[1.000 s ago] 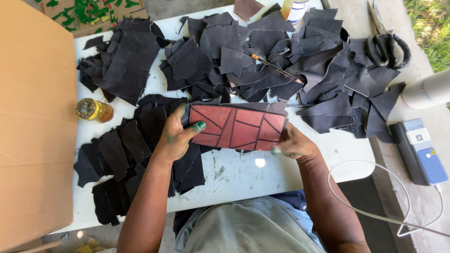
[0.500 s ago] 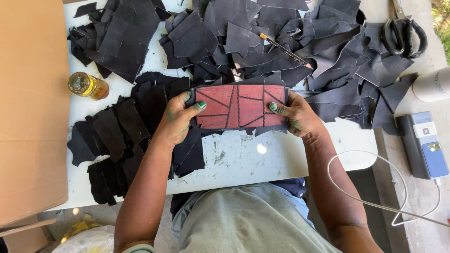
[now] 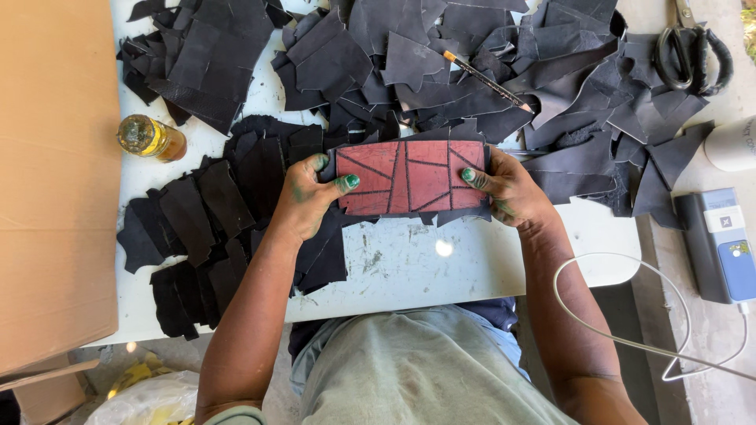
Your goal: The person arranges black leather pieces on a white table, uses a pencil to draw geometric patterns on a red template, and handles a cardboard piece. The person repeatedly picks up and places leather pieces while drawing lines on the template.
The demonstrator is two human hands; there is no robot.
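A flat red leather panel (image 3: 409, 177), rectangular, marked with dark lines and edged with black scraps, is held level above the white table (image 3: 409, 260). My left hand (image 3: 303, 197) grips its left end, thumb on top. Its right end is gripped by my right hand (image 3: 504, 189), thumb likewise on the red face. Both thumbnails are green. Black leather pieces (image 3: 213, 212) lie under and to the left of the panel.
More black leather scraps (image 3: 441, 55) cover the far table with a pencil (image 3: 487, 80) on them. A small yellow bottle (image 3: 150, 138) stands left, beside a cardboard sheet (image 3: 55, 173). Scissors (image 3: 693, 55), a blue and black device (image 3: 724, 244) and a white cable (image 3: 630, 338) are right.
The red panel went from tilted to level, and my right hand shifted from under its right edge to grip the end, thumb on top. The view moved slightly forward.
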